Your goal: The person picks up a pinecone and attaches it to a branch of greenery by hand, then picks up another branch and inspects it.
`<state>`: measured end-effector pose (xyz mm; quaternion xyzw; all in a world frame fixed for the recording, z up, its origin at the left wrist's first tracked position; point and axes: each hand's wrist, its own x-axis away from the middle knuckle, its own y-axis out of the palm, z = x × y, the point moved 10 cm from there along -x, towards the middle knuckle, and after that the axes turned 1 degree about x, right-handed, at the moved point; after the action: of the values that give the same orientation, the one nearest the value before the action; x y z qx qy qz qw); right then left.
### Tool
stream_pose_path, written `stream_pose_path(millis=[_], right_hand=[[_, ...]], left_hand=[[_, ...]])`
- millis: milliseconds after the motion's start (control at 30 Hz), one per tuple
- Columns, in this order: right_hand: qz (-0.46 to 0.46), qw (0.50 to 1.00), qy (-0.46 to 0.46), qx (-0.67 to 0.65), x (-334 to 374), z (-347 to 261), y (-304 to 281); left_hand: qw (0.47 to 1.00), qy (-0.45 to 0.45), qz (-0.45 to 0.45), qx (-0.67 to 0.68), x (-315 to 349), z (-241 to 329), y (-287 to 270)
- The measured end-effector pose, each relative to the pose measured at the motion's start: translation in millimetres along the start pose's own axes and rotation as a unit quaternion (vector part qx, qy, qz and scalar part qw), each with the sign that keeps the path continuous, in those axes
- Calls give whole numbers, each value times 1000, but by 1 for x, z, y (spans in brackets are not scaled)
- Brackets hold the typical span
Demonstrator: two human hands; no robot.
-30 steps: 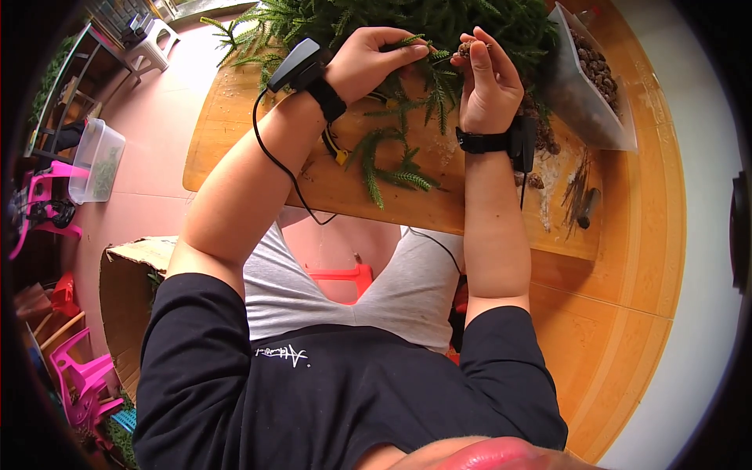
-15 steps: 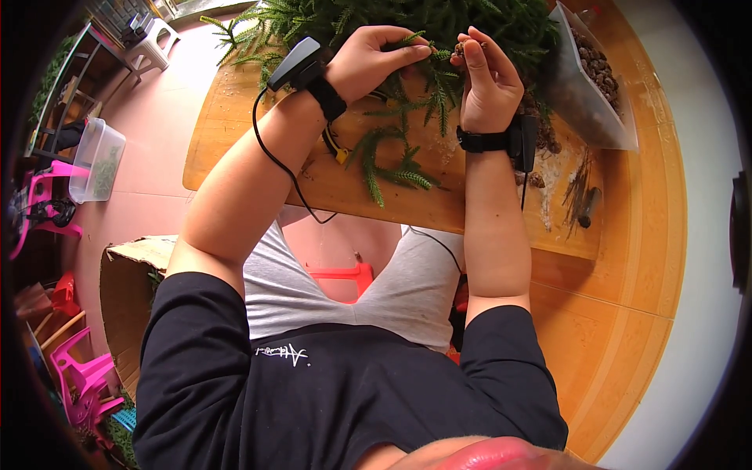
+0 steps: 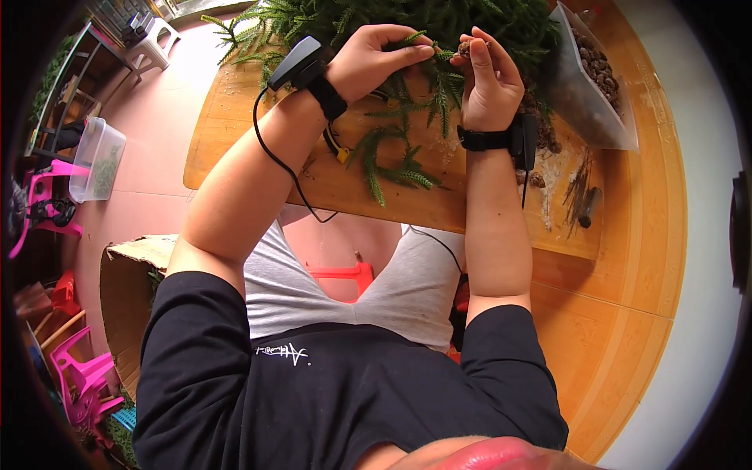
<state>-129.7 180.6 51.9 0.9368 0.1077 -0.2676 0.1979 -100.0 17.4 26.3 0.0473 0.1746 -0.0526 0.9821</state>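
My left hand (image 3: 368,61) is closed in a pinch on an artificial pine branch (image 3: 413,37), whose green needles show by the thumb and forefinger. Opposite it, my right hand (image 3: 495,92) grips a small brown pine cone (image 3: 464,50) between thumb and fingers. The cone is close to the left fingertips, at the branch's stem end; whether they touch I cannot tell. Below and between the hands, a green sprig (image 3: 395,174) droops over the wooden table (image 3: 313,178). A large heap of pine greenery (image 3: 470,17) lies just beyond both hands.
A translucent tub (image 3: 580,110) of pine cones stands at the far right of the table. Loose cones, thin brown sticks (image 3: 578,184) and a dark cylinder (image 3: 591,207) lie near my right forearm. On the left are a cardboard box (image 3: 121,305) and a clear bin (image 3: 110,157).
My right hand has shifted slightly to the right with the pine cone, widening the small gap to the left fingertips. The left hand has barely moved and keeps its pinch.
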Motion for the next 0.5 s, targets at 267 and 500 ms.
stream_pose_path(millis=[267, 500], right_hand=[[27, 999, 40, -25, 1, 7, -5], [40, 997, 57, -36, 2, 11, -7]], left_hand=[[999, 11, -15, 46, -1, 4, 3], [998, 9, -36, 50, 0, 3, 5]])
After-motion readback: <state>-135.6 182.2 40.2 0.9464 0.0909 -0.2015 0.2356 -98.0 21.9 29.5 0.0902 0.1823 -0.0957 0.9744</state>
